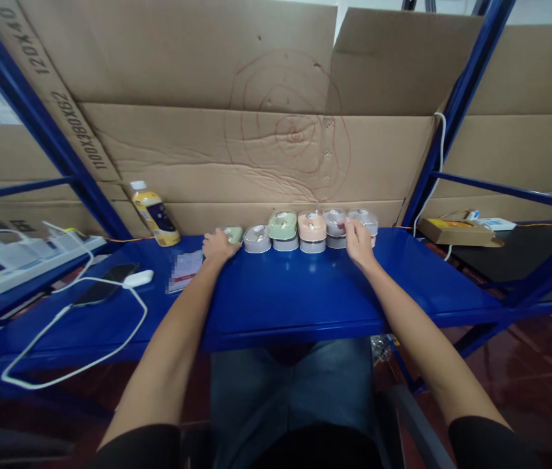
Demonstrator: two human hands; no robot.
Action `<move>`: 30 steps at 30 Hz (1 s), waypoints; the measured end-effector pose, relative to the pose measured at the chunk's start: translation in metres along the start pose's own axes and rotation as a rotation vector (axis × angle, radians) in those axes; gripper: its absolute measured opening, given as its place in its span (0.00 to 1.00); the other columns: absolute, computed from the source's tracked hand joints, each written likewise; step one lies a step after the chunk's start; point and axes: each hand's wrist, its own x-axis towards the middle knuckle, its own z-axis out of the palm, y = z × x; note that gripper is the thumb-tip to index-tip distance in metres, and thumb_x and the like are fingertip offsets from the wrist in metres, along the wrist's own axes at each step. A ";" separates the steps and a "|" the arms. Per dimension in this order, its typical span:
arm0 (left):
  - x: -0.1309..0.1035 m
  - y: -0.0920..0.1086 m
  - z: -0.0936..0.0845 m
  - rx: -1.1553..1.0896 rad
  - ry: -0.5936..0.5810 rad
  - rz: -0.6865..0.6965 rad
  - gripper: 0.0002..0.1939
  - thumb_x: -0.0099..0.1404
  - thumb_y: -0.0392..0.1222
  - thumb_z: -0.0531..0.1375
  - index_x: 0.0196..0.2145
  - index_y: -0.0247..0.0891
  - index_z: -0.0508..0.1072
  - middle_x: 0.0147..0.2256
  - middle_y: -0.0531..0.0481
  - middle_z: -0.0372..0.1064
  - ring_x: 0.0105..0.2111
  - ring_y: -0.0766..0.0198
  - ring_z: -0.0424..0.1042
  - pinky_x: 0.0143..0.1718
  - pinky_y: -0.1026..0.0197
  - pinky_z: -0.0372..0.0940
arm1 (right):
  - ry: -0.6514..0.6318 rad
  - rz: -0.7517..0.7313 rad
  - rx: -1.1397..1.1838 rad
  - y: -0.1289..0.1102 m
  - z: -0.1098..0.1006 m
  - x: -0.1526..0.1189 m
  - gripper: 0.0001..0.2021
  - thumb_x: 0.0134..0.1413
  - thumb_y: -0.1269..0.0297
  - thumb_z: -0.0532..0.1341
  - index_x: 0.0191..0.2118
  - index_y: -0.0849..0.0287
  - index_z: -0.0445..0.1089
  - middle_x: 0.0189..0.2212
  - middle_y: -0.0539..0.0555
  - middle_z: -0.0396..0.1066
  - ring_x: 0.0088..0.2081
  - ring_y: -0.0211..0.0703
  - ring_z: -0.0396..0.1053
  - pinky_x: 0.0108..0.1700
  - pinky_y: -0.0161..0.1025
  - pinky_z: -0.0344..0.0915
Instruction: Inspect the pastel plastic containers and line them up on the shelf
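Note:
Several small rounded boxes stand in a row along the back of the blue table (276, 293). My left hand (219, 246) is on the green box (233, 234) at the row's left end, fingers curled over it. Beside it come a single grey box (257, 239), a stack with a green box (282, 225) on top and a stack topped by a peach box (311, 226). At the right end, my right hand (358, 242) is at two stacks, a grey one (335, 223) and a pale grey one (367, 220); its fingertips lie between them and their grip is partly hidden.
A yellow bottle (155, 213) stands back left, near a small card (185, 268). Further left are a phone (105, 284), a white case (138, 279), looping white cable and a power strip (36, 264). An open cardboard box (456, 232) lies at right. Cardboard (168, 150) walls the back.

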 end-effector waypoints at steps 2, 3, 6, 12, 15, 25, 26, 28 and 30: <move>-0.007 0.001 -0.010 -0.055 0.085 -0.009 0.41 0.57 0.55 0.69 0.60 0.28 0.63 0.60 0.19 0.62 0.60 0.29 0.67 0.57 0.40 0.65 | 0.022 -0.012 0.023 -0.001 0.000 0.000 0.32 0.70 0.37 0.45 0.35 0.55 0.77 0.36 0.58 0.79 0.42 0.54 0.75 0.51 0.54 0.71; -0.012 0.002 -0.017 -0.095 0.142 -0.006 0.41 0.58 0.55 0.68 0.61 0.27 0.63 0.59 0.19 0.62 0.60 0.29 0.67 0.57 0.39 0.65 | 0.033 -0.022 0.028 -0.002 0.000 0.000 0.31 0.70 0.38 0.46 0.34 0.55 0.76 0.35 0.58 0.78 0.41 0.53 0.75 0.50 0.53 0.71; -0.035 0.004 -0.038 -0.250 0.301 0.111 0.42 0.59 0.52 0.68 0.65 0.29 0.60 0.60 0.24 0.63 0.61 0.32 0.66 0.60 0.37 0.64 | 0.041 -0.064 0.032 -0.012 0.000 -0.003 0.25 0.70 0.42 0.52 0.34 0.55 0.75 0.33 0.56 0.76 0.38 0.50 0.73 0.46 0.50 0.71; -0.107 0.017 -0.045 -0.491 0.037 0.935 0.40 0.56 0.46 0.69 0.64 0.41 0.63 0.63 0.39 0.65 0.64 0.42 0.65 0.66 0.40 0.60 | -0.236 -0.312 0.127 -0.044 0.006 -0.020 0.28 0.54 0.43 0.70 0.56 0.52 0.72 0.54 0.60 0.73 0.55 0.56 0.72 0.55 0.55 0.72; -0.127 0.026 -0.027 -0.502 -0.302 1.145 0.41 0.55 0.47 0.70 0.64 0.42 0.64 0.63 0.38 0.66 0.63 0.41 0.67 0.65 0.40 0.62 | -0.467 -0.415 0.077 -0.051 0.013 -0.031 0.46 0.44 0.38 0.74 0.66 0.52 0.64 0.67 0.63 0.63 0.67 0.63 0.62 0.68 0.61 0.61; -0.135 0.026 0.010 -0.694 -0.487 1.023 0.59 0.51 0.54 0.76 0.71 0.40 0.52 0.65 0.33 0.63 0.63 0.38 0.67 0.64 0.37 0.62 | -0.746 -0.298 -0.059 -0.053 0.031 -0.049 0.46 0.44 0.39 0.74 0.67 0.52 0.65 0.57 0.63 0.72 0.57 0.64 0.71 0.58 0.61 0.70; -0.135 0.024 0.010 -0.694 -0.479 1.012 0.60 0.51 0.55 0.76 0.72 0.40 0.50 0.65 0.34 0.64 0.63 0.38 0.67 0.64 0.37 0.63 | -0.733 -0.280 -0.025 -0.051 0.030 -0.047 0.44 0.45 0.39 0.74 0.66 0.53 0.66 0.57 0.62 0.72 0.57 0.63 0.72 0.58 0.60 0.70; -0.135 0.020 0.008 -0.652 -0.438 1.013 0.59 0.54 0.56 0.75 0.73 0.41 0.49 0.65 0.34 0.63 0.64 0.38 0.66 0.64 0.37 0.63 | -0.670 -0.231 0.064 -0.045 0.027 -0.041 0.40 0.49 0.39 0.71 0.64 0.53 0.68 0.59 0.62 0.72 0.58 0.61 0.72 0.60 0.59 0.69; -0.136 0.017 0.004 -0.561 -0.400 1.054 0.50 0.59 0.57 0.71 0.72 0.44 0.55 0.65 0.36 0.62 0.65 0.40 0.65 0.66 0.38 0.62 | -0.560 -0.156 0.132 -0.037 0.021 -0.033 0.34 0.55 0.39 0.68 0.62 0.53 0.69 0.59 0.61 0.72 0.58 0.60 0.72 0.61 0.59 0.67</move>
